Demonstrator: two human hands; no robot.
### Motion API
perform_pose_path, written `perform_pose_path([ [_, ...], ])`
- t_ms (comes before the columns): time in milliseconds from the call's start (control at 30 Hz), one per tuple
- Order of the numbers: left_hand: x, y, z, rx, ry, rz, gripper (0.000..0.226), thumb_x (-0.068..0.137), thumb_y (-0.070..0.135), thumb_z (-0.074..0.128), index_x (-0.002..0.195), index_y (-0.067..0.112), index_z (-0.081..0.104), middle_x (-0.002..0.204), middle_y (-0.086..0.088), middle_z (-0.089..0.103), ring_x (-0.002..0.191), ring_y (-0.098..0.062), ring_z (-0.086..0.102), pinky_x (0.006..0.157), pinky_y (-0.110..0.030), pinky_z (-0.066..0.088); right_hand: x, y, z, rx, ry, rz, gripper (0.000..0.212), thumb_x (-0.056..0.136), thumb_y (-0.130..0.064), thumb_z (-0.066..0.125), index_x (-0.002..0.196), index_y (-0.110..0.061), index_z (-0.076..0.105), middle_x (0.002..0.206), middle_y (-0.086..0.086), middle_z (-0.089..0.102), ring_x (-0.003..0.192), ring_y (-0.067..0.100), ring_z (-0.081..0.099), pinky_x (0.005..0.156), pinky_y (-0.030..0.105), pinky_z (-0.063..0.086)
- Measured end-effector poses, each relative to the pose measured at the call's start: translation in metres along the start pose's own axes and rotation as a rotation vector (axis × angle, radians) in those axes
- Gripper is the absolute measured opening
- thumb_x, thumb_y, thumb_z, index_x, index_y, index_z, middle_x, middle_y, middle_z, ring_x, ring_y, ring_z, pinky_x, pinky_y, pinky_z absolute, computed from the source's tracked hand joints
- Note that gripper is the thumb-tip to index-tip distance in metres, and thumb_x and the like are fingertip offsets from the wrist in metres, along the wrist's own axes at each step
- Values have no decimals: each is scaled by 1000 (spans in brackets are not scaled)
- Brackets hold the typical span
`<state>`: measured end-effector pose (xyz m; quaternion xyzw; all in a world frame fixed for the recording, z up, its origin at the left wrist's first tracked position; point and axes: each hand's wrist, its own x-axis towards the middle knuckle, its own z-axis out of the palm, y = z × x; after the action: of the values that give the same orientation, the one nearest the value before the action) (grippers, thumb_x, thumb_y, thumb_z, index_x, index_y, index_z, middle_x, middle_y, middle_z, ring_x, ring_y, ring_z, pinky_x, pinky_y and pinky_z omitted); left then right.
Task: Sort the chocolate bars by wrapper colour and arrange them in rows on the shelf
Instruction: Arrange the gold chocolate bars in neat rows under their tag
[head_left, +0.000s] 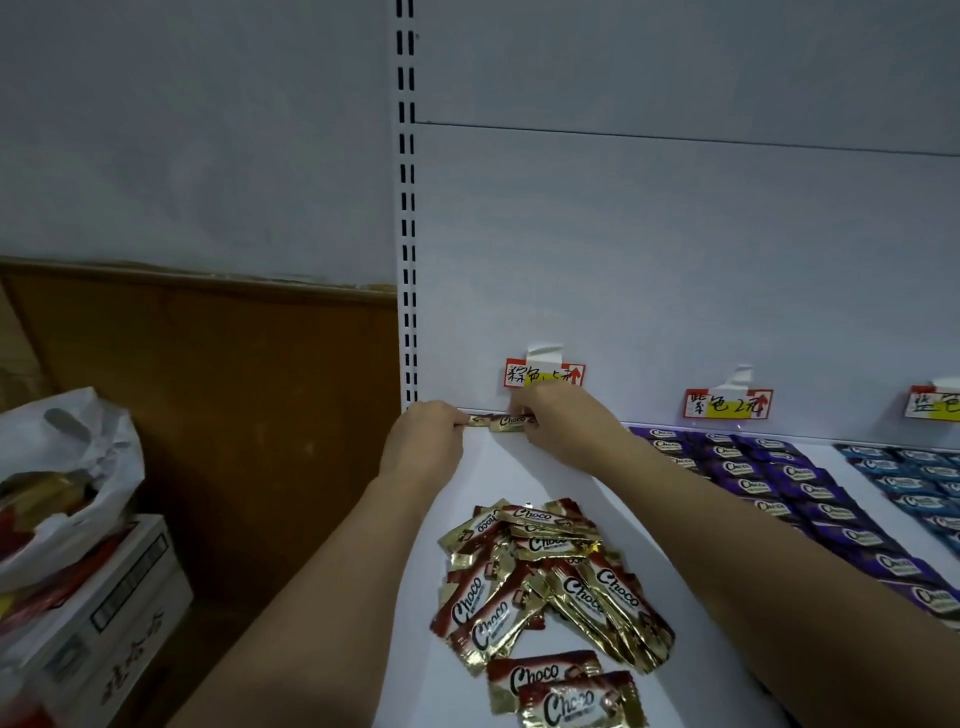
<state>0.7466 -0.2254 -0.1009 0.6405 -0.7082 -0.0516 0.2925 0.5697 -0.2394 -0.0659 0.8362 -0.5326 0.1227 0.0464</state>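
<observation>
From the head camera, both arms reach to the back of the white shelf. The left hand and right hand meet at the rear edge, where gold-and-red chocolate bars lie end to end against the back panel — at least 2 show between the hands. The left hand's fingertips touch the left end of this small row and the right hand's fingers curl over its right end; whether either truly pinches a bar I cannot tell, since the fingers are turned away.

Nearer the camera, a loose pile of gold-and-red bars lies on the shelf between the forearms, overlapping at all angles. Each wrapper is shiny gold foil with a dark red band and "Choco" in white script.

To the right, purple bars lie in neat rows, and blue bars in rows beyond them — both with the same lettering. Handwritten price tags are taped to the back panel above each group.

Left of the shelf, a white plastic bag sits on a cardboard box.
</observation>
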Motion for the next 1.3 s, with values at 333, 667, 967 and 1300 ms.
perform_pose_path([
  [333,-8,-3,-6,14,-106,122,33,99,24,43,121,28,67,125,5,61,107,-20,57,90,-37,51,-4,1,15,-36,-79,-32,48,96,2,37,129,-21,62,115,8,60,104,26,57,85,30,45],
  [667,-9,-1,-9,-27,-80,112,31,99,25,46,122,27,66,127,5,59,107,-18,57,92,-38,50,-9,-9,1,-14,-150,54,44,96,-1,36,128,-17,60,120,8,58,102,25,57,82,30,47],
  [967,-25,32,-37,-495,-304,118,14,92,27,63,98,31,74,98,12,68,90,-4,60,73,-19,49,-74,-7,-76,400,-184,86,14,93,-21,62,101,-21,73,90,-14,69,75,6,66,66,17,49],
  [1300,-38,58,-64,-229,-766,234,9,81,34,74,89,33,77,96,13,70,97,-7,61,88,-28,48,-96,10,-63,480,-161,89,8,91,-22,65,92,-23,73,85,-13,70,67,5,66,64,17,50],
])
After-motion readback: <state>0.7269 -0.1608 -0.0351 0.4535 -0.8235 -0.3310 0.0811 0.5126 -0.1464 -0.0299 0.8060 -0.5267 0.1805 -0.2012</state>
